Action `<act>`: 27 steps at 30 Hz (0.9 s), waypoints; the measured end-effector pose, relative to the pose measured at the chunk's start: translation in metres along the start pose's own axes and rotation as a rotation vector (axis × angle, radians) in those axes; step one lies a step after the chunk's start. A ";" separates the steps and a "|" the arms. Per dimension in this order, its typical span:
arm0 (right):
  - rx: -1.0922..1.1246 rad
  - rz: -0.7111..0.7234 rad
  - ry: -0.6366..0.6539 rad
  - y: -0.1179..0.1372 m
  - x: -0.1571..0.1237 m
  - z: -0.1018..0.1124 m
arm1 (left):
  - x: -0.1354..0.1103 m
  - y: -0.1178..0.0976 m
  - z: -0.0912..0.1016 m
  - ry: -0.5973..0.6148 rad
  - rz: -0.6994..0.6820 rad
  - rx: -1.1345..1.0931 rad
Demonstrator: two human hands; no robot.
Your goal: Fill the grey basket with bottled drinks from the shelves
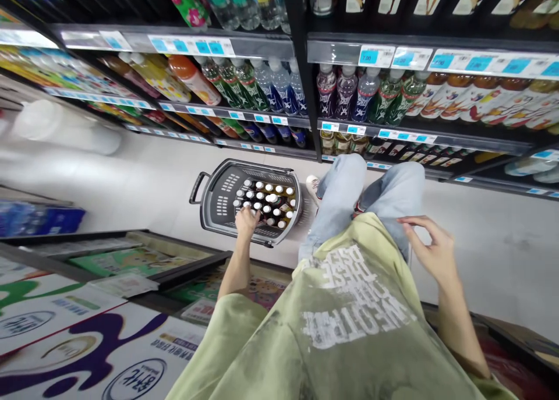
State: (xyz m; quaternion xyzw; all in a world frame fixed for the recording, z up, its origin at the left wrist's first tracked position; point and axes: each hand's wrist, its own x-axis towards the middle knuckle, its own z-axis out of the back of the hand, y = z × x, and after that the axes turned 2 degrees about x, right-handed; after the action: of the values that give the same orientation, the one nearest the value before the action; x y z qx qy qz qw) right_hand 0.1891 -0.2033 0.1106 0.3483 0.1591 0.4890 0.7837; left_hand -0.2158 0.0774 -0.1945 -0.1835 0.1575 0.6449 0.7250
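Beside my left knee a grey plastic shopping basket (222, 181) stands on the floor, its handle pointing left. Several dark bottles with white caps (266, 208) stand close together inside it. My left hand (247, 220) reaches over the basket's near side, its fingers closed at the cap of one bottle. The lower part of that bottle is hidden by my hand and the other bottles. Next to my right knee my right hand (430, 245) hangs with thumb and fingers bent but apart, and nothing shows between them.
Drink shelves (393, 132) with rows of bottles and price tags run along the far side. Behind me on the left are large white cartons (87, 353) and a low dark-edged display (174, 254). A white bin-like container (65, 126) and a blue pack (41, 216) stand further left.
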 end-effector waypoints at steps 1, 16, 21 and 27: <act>-0.005 -0.010 -0.006 -0.002 -0.003 -0.001 | 0.002 0.004 -0.001 -0.018 0.008 -0.018; -0.073 -0.127 -0.056 -0.021 -0.024 -0.020 | 0.049 -0.023 -0.020 0.035 -0.197 -0.088; -0.065 -0.112 -0.075 -0.009 -0.019 -0.019 | 0.048 -0.035 -0.029 0.015 -0.220 -0.109; -0.049 -0.101 -0.095 0.000 -0.018 -0.019 | 0.061 -0.064 -0.028 0.119 -0.372 -0.083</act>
State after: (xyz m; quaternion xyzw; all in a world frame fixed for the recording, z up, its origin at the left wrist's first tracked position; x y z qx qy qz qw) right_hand 0.1699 -0.2117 0.0954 0.3436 0.1271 0.4353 0.8223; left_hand -0.1446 0.1111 -0.2440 -0.2770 0.1366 0.4936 0.8130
